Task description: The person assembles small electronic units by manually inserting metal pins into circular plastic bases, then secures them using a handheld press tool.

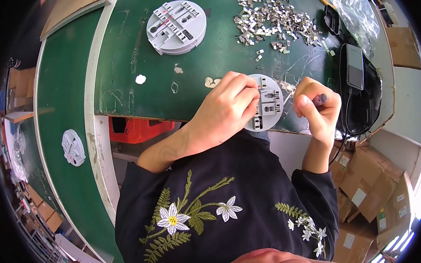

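A round grey plastic base with raised slots and ridges lies at the near edge of the green table. Over its left side is my left hand, fingers bent and pinched together; whatever sits between the fingertips is hidden. To the right of the base, my right hand is closed around a dark-handled tool. The rounded handle end shows above the fist, and a thin shaft seems to point left toward the base.
Many small metal clips are heaped at the back. Stacked grey round bases stand at the far left, and another base lies on the left-hand table. A power bank with a cable rests on a black bag at right.
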Demonstrator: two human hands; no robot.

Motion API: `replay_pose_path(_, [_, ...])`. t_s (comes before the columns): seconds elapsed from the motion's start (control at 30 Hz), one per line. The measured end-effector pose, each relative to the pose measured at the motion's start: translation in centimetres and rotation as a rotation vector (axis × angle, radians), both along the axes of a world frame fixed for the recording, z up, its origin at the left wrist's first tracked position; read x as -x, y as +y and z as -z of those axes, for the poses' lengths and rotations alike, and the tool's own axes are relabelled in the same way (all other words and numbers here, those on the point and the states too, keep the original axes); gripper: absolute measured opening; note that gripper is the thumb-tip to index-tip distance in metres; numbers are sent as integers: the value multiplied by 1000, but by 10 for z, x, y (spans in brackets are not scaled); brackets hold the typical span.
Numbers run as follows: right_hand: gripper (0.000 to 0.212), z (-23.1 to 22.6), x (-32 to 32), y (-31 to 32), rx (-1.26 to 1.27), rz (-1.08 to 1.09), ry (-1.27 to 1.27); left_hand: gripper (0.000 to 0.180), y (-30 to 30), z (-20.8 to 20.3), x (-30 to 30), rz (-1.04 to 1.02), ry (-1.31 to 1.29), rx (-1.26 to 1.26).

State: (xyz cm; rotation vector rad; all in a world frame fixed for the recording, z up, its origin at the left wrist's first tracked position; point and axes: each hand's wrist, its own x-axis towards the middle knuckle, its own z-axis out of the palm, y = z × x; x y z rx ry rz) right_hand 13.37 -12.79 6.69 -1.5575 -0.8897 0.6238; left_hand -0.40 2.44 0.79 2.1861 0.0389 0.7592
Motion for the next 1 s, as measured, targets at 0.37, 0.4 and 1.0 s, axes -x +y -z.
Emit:
replay_pose_path(0.37, [24, 1, 0, 7, -252, -13, 184, 13, -6, -2, -1, -29, 17, -20])
replay_pose_path(0.4, [24, 2, 0, 7, -255, -17, 181, 13, -7, -1, 0, -33, 13, -24])
replay_pose_path(1.0, [38, 27, 18, 31, -591, -152, 662, 48, -5, 5, 17, 25, 85, 191])
